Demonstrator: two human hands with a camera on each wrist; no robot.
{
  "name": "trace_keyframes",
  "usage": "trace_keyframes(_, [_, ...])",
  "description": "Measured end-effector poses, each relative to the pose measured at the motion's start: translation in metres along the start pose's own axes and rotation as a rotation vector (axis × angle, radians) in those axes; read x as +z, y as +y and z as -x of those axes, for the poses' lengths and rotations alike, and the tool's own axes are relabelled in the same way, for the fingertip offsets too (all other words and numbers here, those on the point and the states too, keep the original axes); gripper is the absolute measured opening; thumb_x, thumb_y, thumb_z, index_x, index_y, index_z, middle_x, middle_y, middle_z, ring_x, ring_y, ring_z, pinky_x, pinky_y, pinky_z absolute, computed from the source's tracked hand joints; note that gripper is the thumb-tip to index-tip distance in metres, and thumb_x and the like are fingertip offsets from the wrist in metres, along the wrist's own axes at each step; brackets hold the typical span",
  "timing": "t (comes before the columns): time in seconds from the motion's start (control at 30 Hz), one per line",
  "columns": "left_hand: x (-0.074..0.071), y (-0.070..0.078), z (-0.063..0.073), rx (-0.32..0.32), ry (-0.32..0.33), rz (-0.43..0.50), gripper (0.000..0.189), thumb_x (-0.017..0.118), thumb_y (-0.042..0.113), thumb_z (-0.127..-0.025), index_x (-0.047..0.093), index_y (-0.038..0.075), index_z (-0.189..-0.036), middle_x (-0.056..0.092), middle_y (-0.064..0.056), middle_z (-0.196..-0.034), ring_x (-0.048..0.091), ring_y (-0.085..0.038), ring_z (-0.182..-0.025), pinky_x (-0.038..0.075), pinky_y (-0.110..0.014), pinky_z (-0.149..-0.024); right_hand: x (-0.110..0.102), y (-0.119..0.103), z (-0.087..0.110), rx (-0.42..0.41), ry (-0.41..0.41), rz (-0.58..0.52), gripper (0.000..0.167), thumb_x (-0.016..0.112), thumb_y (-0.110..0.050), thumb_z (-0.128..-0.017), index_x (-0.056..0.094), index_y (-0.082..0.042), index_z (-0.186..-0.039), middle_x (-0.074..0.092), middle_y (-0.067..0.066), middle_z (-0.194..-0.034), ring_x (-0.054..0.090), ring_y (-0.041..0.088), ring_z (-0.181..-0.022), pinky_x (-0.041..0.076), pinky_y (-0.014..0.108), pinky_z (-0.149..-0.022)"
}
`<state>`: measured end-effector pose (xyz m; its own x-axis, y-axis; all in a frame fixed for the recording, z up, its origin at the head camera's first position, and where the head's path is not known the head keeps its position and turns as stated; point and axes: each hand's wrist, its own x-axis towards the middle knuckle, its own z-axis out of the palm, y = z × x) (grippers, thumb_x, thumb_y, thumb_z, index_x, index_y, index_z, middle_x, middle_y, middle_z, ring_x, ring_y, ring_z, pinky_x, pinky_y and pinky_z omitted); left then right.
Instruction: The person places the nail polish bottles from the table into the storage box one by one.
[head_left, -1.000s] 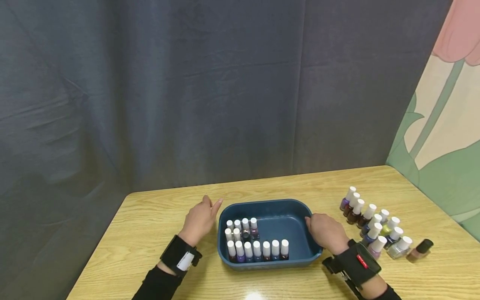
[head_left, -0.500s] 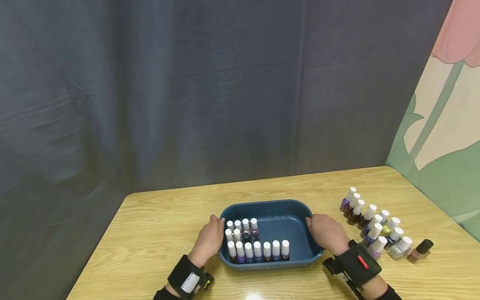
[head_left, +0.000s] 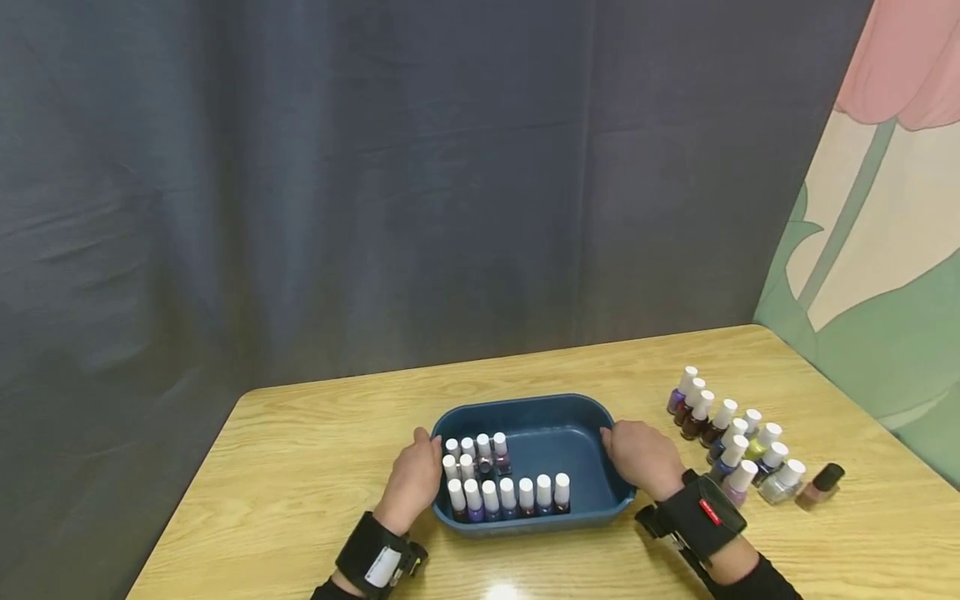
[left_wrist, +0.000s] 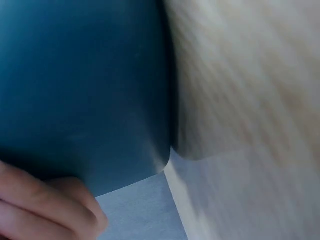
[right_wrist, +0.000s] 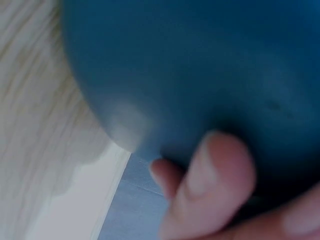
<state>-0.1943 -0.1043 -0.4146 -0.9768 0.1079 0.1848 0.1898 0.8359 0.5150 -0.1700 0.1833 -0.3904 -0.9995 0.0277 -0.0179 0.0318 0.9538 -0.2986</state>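
Tray (head_left: 577, 454), dark blue, stands on the wood-grained table (head_left: 322, 467), between the person's two hands. Left hand (head_left: 414, 477) grips its left end; right hand (head_left: 642, 456) grips its right end. Contents appear in the head view alone: white-capped bottles (head_left: 508, 498) stand upright, seven in the front row, with more grouped behind at the left; the right portion of the tray floor is bare. That view also records further white-capped bottles clustered on the table right of the tray, and one black-capped bottle (head_left: 821, 487) beside them. The wrist views supply what the head view hides: bent fingers (left_wrist: 55, 210) of the left hand against the tray's outer wall, and fingertips (right_wrist: 215, 175) of the right hand at the opposite end. Both close views are blurred.
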Motion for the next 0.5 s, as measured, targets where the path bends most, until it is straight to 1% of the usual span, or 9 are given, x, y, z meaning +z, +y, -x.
trace_keyframes(0.13, [-0.002, -0.002, 0.000, -0.002, 0.008, 0.024, 0.021, 0.039, 0.015, -0.098, 0.043, -0.003, -0.088, 0.057, -0.020, -0.065, 0.061, -0.032, -0.061, 0.042, -0.037, -0.048, -0.004, -0.003, -0.002, 0.042, -0.013, -0.003, 0.045, 0.048, -0.033, -0.094, 0.051, -0.008, -0.057, 0.042, 0.001, -0.053, 0.045, 0.014, -0.047, 0.029, 0.025, -0.043])
trace_keyframes(0.23, [-0.003, -0.003, 0.001, -0.002, 0.002, 0.040, 0.021, 0.040, 0.015, -0.098, 0.043, -0.004, -0.089, 0.056, -0.018, -0.064, 0.060, -0.030, -0.060, 0.042, -0.036, -0.048, -0.012, -0.001, -0.001, 0.053, 0.002, -0.005, 0.049, 0.048, -0.042, -0.092, 0.051, -0.009, -0.056, 0.041, -0.001, -0.050, 0.044, 0.013, -0.045, 0.028, 0.025, -0.042])
trace_keyframes(0.33, [-0.003, -0.002, 0.002, -0.016, -0.026, 0.059, 0.022, 0.039, 0.016, -0.098, 0.043, -0.004, -0.090, 0.055, -0.017, -0.064, 0.059, -0.027, -0.059, 0.041, -0.034, -0.048, -0.030, 0.006, 0.007, 0.041, 0.051, -0.020, 0.050, 0.047, -0.044, -0.092, 0.052, -0.009, -0.056, 0.045, 0.000, -0.047, 0.045, 0.014, -0.042, 0.029, 0.027, -0.041])
trace_keyframes(0.4, [-0.003, -0.001, 0.003, -0.025, -0.040, 0.067, 0.022, 0.039, 0.016, -0.098, 0.043, -0.004, -0.090, 0.055, -0.016, -0.064, 0.059, -0.026, -0.060, 0.041, -0.034, -0.048, -0.049, 0.014, 0.016, 0.033, 0.093, -0.037, 0.048, 0.047, -0.041, -0.093, 0.052, -0.009, -0.057, 0.047, 0.001, -0.047, 0.045, 0.014, -0.042, 0.030, 0.028, -0.041])
trace_keyframes(0.5, [-0.001, 0.001, 0.003, -0.012, -0.042, 0.065, 0.022, 0.039, 0.016, -0.098, 0.043, -0.005, -0.091, 0.056, -0.017, -0.065, 0.060, -0.027, -0.061, 0.043, -0.035, -0.049, -0.076, 0.029, 0.033, 0.023, 0.137, -0.050, 0.040, 0.047, -0.032, -0.095, 0.053, -0.008, -0.063, 0.050, 0.001, -0.053, 0.044, 0.014, -0.046, 0.030, 0.028, -0.045])
